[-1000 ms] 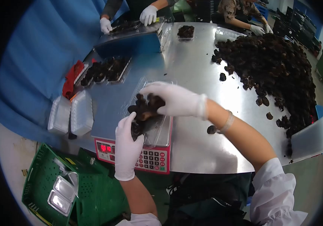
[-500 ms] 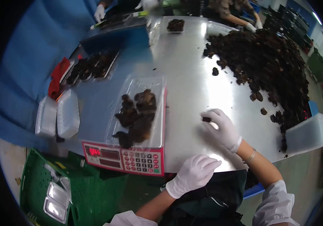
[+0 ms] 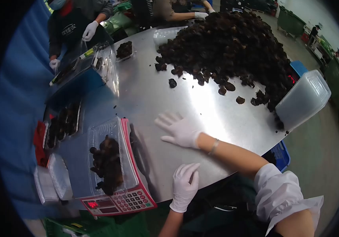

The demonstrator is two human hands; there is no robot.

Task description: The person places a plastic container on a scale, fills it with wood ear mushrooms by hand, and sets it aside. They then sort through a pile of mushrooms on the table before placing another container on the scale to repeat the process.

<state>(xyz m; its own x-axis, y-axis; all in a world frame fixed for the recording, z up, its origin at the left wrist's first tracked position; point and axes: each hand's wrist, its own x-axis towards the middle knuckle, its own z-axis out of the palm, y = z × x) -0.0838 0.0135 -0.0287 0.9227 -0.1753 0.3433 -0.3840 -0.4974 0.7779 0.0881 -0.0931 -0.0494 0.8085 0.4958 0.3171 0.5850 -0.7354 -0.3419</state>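
The tray (image 3: pixel 126 166) points near to far, far end leaning left; right hand (image 3: pixel 181 131) open, left hand (image 3: pixel 184 185) loosely half-open.

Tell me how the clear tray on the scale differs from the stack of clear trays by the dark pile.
The clear tray holds dark pieces; the stack shows none inside. The tray looks single and shallow, while the stack is many nested together and much taller. The tray rests on the scale; the stack stands at the table's edge. Both are see-through plastic.
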